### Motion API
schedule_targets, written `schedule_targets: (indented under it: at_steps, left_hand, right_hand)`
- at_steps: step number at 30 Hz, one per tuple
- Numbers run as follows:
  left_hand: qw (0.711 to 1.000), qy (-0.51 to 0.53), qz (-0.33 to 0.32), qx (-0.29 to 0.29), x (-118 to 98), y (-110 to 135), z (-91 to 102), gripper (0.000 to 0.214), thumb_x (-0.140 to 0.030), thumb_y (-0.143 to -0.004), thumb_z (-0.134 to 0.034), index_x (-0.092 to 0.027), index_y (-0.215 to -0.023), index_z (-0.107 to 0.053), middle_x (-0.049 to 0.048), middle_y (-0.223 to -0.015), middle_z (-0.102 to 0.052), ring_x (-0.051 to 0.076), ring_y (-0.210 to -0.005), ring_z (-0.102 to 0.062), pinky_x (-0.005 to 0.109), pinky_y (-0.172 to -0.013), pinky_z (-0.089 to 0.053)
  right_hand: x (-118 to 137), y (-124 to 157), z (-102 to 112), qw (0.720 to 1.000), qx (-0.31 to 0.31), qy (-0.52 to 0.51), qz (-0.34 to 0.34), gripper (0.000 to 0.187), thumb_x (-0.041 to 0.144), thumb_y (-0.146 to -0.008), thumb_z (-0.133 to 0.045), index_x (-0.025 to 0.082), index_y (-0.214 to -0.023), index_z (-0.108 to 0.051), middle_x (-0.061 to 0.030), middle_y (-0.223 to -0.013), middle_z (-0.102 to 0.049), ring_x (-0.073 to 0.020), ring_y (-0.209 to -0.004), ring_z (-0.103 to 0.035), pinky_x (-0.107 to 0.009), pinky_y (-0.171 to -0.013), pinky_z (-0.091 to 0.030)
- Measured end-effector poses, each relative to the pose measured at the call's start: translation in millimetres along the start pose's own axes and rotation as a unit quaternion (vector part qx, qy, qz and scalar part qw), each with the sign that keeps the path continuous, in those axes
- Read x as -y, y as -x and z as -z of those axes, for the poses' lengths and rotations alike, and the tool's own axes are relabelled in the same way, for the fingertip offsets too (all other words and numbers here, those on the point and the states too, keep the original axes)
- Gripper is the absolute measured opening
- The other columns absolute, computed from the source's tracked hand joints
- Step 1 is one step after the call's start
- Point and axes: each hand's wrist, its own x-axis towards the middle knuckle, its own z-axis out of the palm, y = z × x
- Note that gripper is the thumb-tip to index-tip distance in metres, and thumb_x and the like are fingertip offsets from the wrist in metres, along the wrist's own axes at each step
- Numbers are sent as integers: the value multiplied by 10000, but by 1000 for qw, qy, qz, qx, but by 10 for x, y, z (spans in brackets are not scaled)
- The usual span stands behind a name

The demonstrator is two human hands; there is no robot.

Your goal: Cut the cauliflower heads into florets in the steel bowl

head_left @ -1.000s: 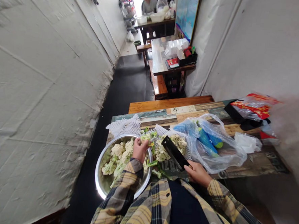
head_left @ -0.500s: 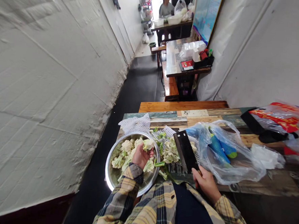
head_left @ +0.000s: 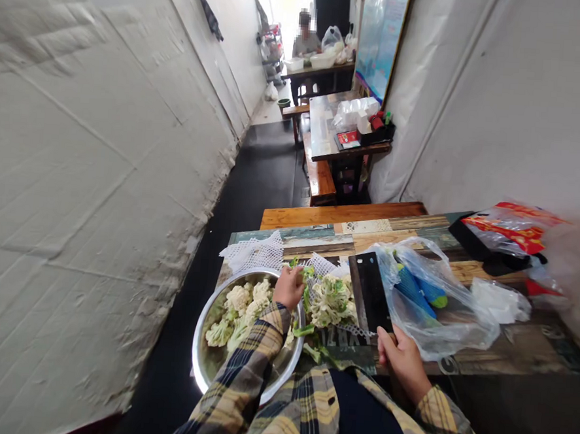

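My right hand (head_left: pixel 405 363) is wrapped round the handle of a dark cleaver (head_left: pixel 373 289), its broad blade held up and away from me. My left hand (head_left: pixel 289 286) is over the far right rim of a steel bowl (head_left: pixel 199 332), fingers curled together; what they may hold is hidden. Cauliflower florets (head_left: pixel 238 299) lie in the bowl, partly covered by my left sleeve. Right of the bowl rests a larger cauliflower piece (head_left: pixel 331 301), stem side showing, beside green leaf scraps (head_left: pixel 303 331). White foam netting (head_left: pixel 256 251) lies behind the bowl.
A clear plastic bag (head_left: pixel 460 325) with blue packets lies right of the cleaver on the patchwork table (head_left: pixel 313 235). Beyond it are crumpled white plastic (head_left: pixel 501 300) and a red-printed bag (head_left: pixel 515 224). Farther off stand a bench (head_left: pixel 344 215), another table (head_left: pixel 320 124) and a seated person (head_left: pixel 306 44).
My left hand has gone from inside the bowl to its far right rim; the floret it held no longer shows in it. The cleaver stays in my right hand. The camera view has shifted.
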Motion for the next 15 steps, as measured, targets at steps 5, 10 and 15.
schedule_targets:
  at_steps: [5, 10, 15]
  left_hand:
    - [991, -90, -61, 75, -11, -174, -216, 416, -99, -659, -645, -243, -1050, -637, 97, -1149, -562, 290, -1093, -514, 468, -985, -379]
    - [986, -82, -115, 90, -123, -256, -483, 556, -224, -691, -687, -237, -1227, -542, 127, -1301, -506, 332, -1247, -423, 532, -1062, -299]
    - [973, -26, -157, 167, -378, -350, -770, 776, -274, -578, -788, -216, -1289, -484, 139, -1293, -492, 321, -1211, -462, 469, -1038, -360]
  right_hand:
    - [-116, 108, 50, 998, -19, -51, -30, 440, 663, -779, -511, 237, -687, -449, 57, -512, -525, -122, -375, -518, -235, -380, -396]
    - [-338, 239, 140, 996, -54, -59, -44, 430, 644, -784, -524, 221, -712, -489, 60, -512, -520, -106, -365, -502, -224, -384, -382]
    - [-425, 343, 125, 993, -62, -82, -65, 402, 610, -786, -537, 214, -729, -505, 62, -529, -522, -97, -370, -497, -213, -386, -369]
